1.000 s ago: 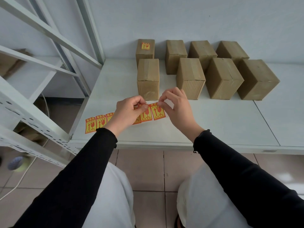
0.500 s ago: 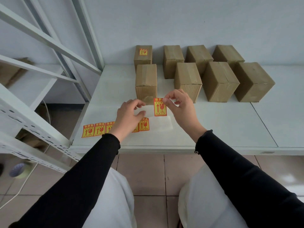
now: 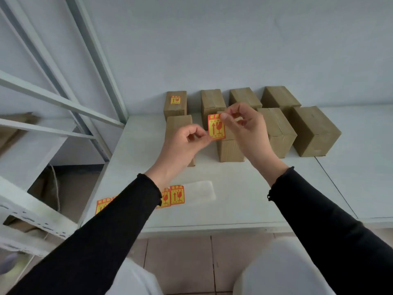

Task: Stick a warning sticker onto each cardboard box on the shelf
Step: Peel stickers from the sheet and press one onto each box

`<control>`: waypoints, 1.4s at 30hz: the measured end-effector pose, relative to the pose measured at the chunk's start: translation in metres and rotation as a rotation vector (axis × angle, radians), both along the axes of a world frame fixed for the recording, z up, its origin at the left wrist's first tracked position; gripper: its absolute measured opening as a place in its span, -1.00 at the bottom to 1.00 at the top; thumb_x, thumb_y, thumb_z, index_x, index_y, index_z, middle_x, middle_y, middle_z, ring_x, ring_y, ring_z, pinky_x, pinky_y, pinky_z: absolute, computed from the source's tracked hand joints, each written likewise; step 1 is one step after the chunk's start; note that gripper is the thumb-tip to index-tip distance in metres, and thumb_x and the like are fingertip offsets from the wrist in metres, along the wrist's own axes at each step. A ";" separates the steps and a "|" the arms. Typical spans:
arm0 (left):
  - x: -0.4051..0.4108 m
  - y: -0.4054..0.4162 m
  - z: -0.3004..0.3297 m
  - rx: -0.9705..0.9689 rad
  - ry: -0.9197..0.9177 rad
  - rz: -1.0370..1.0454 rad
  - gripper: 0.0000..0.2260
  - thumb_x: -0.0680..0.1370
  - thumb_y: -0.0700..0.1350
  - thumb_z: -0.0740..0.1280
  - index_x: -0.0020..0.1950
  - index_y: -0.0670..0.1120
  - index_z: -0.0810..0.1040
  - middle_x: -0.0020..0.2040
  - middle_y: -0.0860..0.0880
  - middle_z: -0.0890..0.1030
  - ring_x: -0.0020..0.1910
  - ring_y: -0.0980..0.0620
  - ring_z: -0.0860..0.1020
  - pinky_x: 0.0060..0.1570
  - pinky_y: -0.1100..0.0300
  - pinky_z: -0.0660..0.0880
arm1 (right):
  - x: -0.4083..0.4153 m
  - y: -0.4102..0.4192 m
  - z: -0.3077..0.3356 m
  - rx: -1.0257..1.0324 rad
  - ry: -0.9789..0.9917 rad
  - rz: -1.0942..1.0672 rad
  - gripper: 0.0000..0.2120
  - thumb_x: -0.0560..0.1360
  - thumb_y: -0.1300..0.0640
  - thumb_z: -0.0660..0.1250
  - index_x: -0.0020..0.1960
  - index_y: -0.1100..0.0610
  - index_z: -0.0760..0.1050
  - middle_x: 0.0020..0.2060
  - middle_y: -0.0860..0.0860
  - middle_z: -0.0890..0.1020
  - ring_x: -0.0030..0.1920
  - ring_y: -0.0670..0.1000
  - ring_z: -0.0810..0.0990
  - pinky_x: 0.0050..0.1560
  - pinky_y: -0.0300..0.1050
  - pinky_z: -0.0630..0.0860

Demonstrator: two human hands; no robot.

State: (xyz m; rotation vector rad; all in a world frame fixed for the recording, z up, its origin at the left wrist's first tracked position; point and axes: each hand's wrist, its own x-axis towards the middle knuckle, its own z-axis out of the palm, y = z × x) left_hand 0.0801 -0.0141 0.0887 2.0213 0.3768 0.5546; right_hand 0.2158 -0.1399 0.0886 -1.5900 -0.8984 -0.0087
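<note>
now, one sticker (image 3: 216, 127) pinched upright between both my hands.
left hand (image 3: 184, 143) pinches its lower corner, right hand (image 3: 246, 128) its top; the bare box (image 3: 230, 146) lies directly behind.

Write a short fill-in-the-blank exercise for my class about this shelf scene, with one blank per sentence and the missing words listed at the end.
1. The peeled sticker is held by ____ hands, the left hand and the right hand.
2. So far, ____ cardboard box, the back-left box, shows a sticker on top.
3. The sticker strip lies on the ____.
4. Both sleeves are ____.

Missing words: both; one; shelf; black
</note>
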 end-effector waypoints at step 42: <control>0.256 0.141 -0.027 0.241 0.545 0.178 -0.81 0.54 -0.09 0.35 -0.06 -0.23 0.61 -0.13 -0.14 0.59 -0.24 -0.05 0.53 -0.35 0.18 0.39 | 0.230 0.177 -0.054 -0.540 -0.025 -0.292 -0.91 0.55 0.10 0.38 -0.08 0.12 0.58 -0.16 0.01 0.64 -0.11 0.02 0.61 -0.13 -0.09 0.58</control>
